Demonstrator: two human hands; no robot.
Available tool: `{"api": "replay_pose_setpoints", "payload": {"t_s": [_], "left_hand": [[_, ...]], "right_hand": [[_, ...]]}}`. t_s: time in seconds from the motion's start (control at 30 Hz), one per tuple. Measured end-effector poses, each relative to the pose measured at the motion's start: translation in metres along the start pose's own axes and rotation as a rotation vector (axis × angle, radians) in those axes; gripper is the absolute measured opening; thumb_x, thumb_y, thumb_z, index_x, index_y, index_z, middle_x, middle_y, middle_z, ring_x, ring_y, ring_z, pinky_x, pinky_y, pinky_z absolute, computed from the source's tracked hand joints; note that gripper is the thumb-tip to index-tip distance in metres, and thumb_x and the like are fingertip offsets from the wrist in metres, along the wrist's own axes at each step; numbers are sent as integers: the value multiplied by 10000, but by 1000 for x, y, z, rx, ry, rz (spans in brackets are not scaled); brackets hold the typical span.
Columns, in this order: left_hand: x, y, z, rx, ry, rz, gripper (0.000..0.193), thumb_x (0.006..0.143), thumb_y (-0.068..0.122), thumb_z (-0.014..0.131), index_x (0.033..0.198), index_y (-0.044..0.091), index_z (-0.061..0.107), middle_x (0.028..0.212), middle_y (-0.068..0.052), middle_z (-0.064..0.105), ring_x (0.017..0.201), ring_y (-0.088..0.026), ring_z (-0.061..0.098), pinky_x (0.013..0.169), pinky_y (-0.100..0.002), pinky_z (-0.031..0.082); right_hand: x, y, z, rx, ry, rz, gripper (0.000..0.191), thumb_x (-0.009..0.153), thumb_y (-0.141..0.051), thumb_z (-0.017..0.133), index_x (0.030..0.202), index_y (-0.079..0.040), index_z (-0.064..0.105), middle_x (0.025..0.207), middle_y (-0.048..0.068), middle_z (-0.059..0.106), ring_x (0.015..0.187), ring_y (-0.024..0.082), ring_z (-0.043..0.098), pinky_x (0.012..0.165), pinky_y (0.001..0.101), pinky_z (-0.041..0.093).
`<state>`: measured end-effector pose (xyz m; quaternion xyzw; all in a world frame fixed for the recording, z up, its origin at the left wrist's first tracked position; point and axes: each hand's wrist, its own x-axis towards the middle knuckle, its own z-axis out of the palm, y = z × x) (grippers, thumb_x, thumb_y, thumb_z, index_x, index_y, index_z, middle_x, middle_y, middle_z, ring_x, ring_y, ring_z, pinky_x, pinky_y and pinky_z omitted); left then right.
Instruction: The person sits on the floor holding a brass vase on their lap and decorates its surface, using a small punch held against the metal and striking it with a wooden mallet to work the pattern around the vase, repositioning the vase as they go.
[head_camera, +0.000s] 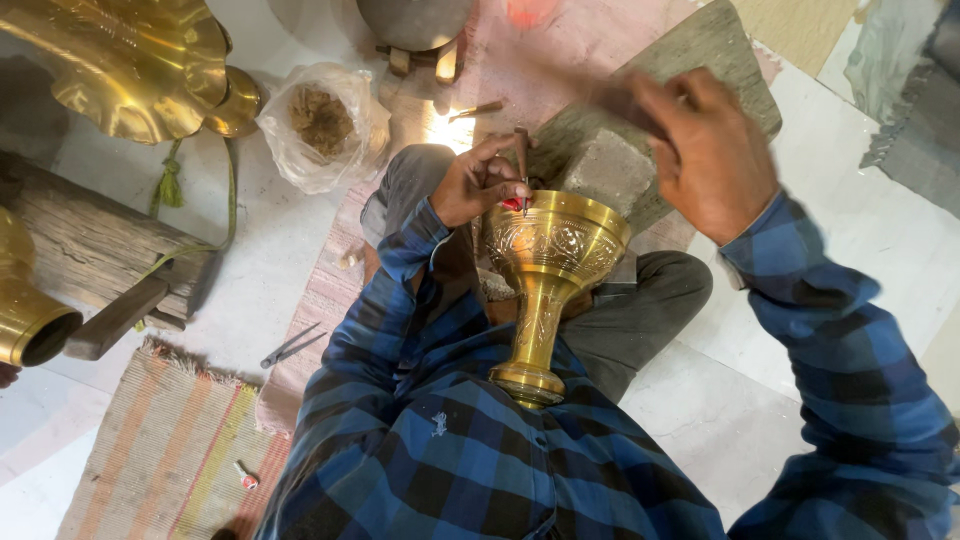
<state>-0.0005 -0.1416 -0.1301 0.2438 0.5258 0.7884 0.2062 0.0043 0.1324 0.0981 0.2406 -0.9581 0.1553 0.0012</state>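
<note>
An engraved brass goblet (548, 280) lies in my lap, its round foot against my checked shirt and its bowl pointing away from me. My left hand (478, 182) pinches a thin metal chisel (522, 160) upright, its tip on the bowl's rim. My right hand (705, 150) is raised to the right of the goblet, fingers closed around a dark handle that is blurred and mostly hidden. A grey stone block (610, 165) sits just beyond the goblet's bowl.
A large fluted brass piece (130, 60) lies at top left, with another brass vessel (30, 320) at the left edge on a wooden beam (95, 240). A plastic bag of brown fibre (320, 125), metal tweezers (290, 345) and a striped mat (170, 450) lie on the floor.
</note>
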Motion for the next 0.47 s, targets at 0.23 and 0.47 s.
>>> {"api": "replay_pose_setpoints", "payload": {"t_s": [0.23, 0.47], "left_hand": [[1, 5, -1, 0, -28, 54, 623, 1014, -18, 689, 1553, 70, 389, 1315, -125, 602, 999, -190, 733, 869, -334, 626], [1, -1, 0, -62, -7, -30, 700, 1003, -19, 709, 1594, 111, 358, 1070, -139, 756, 962, -180, 755, 810, -330, 636]], "right_hand": [[3, -3, -1, -8, 41, 26, 619, 974, -16, 657, 1564, -162, 538, 1208, 173, 563, 1040, 332, 588, 927, 483, 501], [4, -12, -3, 97, -60, 177, 625, 943, -82, 628, 1537, -245, 521, 1196, 100, 545, 952, 278, 574, 900, 488, 485]]}}
